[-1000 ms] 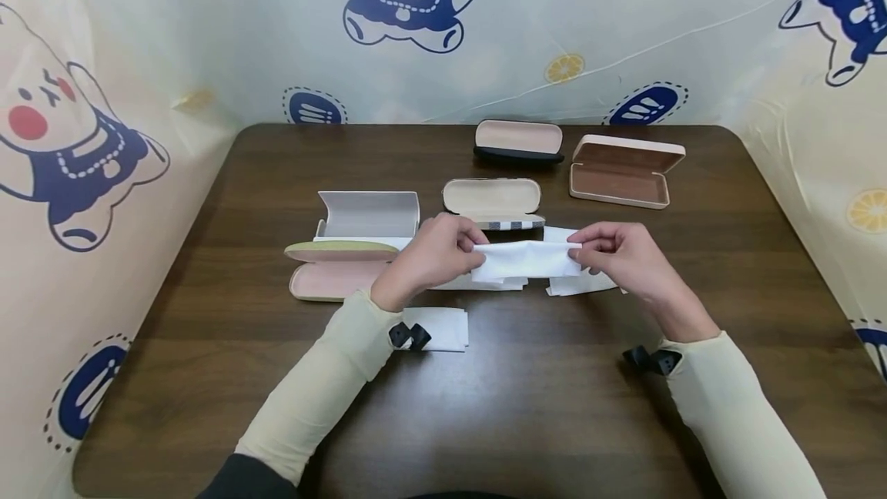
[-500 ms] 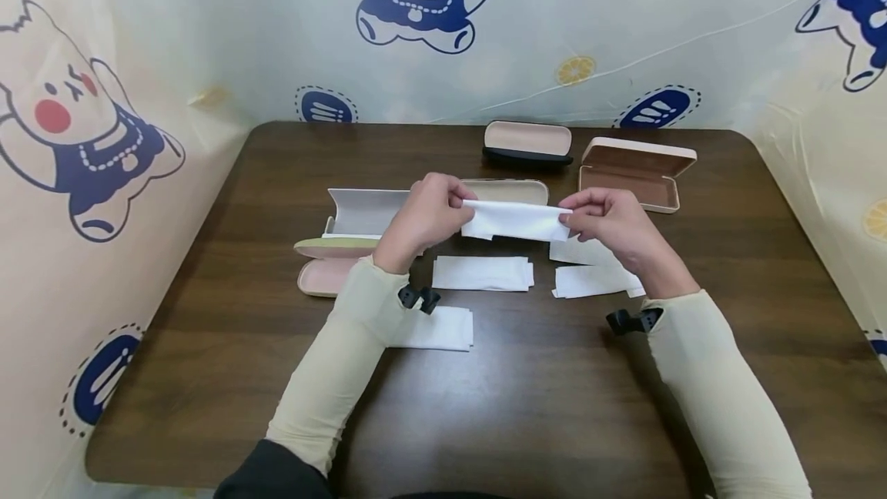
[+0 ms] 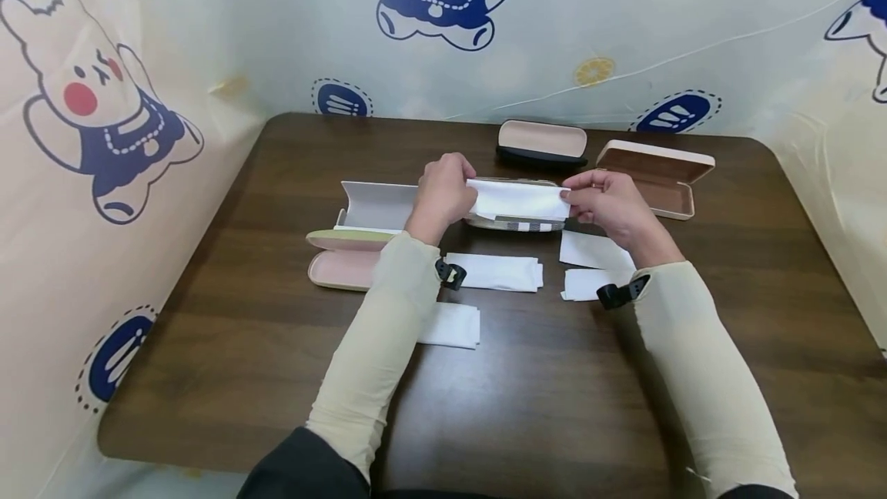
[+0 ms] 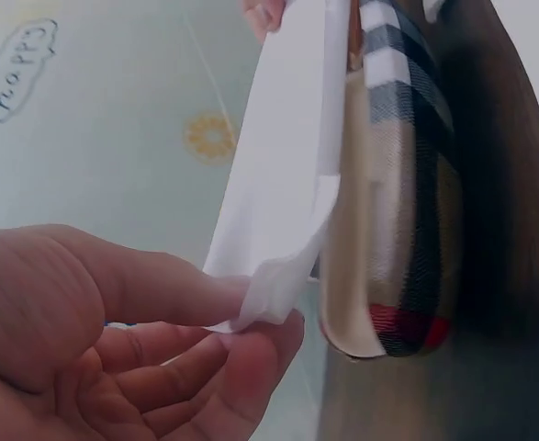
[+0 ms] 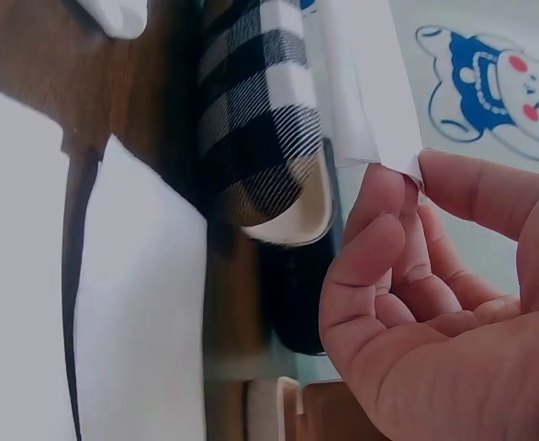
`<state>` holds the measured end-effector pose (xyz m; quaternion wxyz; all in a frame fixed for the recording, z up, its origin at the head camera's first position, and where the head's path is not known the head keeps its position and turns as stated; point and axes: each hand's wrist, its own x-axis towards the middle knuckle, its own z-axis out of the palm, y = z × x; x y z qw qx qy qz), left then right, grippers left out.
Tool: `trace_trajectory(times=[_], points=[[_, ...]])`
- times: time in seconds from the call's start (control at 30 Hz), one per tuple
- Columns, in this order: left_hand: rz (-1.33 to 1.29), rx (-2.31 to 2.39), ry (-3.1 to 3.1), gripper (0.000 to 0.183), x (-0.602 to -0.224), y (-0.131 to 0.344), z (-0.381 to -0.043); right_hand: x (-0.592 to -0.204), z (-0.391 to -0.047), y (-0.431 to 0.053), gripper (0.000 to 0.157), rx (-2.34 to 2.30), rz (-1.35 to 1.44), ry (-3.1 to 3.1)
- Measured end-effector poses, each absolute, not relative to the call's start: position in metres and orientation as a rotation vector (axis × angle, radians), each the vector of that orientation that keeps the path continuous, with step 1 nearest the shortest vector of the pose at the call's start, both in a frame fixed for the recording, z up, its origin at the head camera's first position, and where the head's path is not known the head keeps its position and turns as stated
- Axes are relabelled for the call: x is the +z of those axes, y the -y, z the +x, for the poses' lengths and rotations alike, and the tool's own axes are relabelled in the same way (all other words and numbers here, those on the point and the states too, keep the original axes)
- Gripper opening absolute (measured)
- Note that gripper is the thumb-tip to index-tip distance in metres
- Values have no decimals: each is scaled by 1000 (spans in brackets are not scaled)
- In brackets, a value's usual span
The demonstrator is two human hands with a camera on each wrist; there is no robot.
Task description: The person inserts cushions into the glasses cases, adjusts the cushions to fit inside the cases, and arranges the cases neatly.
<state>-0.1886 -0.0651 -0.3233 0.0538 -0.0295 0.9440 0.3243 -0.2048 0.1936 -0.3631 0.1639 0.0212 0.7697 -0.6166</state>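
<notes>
A folded white cloth (image 3: 520,199) is stretched between both hands, over the open plaid glasses case (image 3: 532,226). My left hand (image 3: 442,195) pinches its left end between thumb and fingers; my right hand (image 3: 610,202) pinches the right end. In the left wrist view the cloth's fold hangs beside the rim of the plaid case (image 4: 407,175), just apart from the left fingertips. From the right wrist the checked shell of the case (image 5: 260,110) shows beneath the cloth. The lid lining is mostly hidden behind the cloth.
More folded white cloths lie nearer me, one (image 3: 495,272) in the middle. Other open glasses cases stand around: grey (image 3: 379,205), green and pink (image 3: 343,268), black (image 3: 543,141) and brown-lined (image 3: 654,175). A printed curtain (image 3: 277,21) hangs behind the table (image 3: 513,406).
Both hands have carried the stretched cloth away from me, from in front of the plaid case to above it. The cloth lying in the middle, partly covered before, now shows more fully.
</notes>
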Motion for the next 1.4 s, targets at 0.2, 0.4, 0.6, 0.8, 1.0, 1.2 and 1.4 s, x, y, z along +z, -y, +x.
trace_trajectory(times=[0.2, 0.4, 0.6, 0.8, 1.0, 1.2, 1.4], points=[[-135, 940, -2836, 25, -336, 58, -197, -369, -209, -196, 33, -1721, 139, -2158], [-130, 907, -2840, 25, -344, 59, -198, -373, -210, -194, 35, -1663, 113, -2198], [-94, 880, -2840, 27, -345, 59, -195, -374, -208, -193, 35, -1564, 100, -2263], [-72, 856, -2816, 29, -345, 59, -192, -376, -206, -193, 34, -1507, 94, -2304], [-7, 791, -2865, 26, -351, 58, -188, -379, -203, -193, 33, -1439, 33, -2355], [15, 783, -2889, 23, -355, 57, -181, -379, -194, -190, 33, -1294, -49, -2470], [-8, 721, -2956, 41, -354, 57, -169, -378, -186, -186, 34, -1226, -105, -2545]])
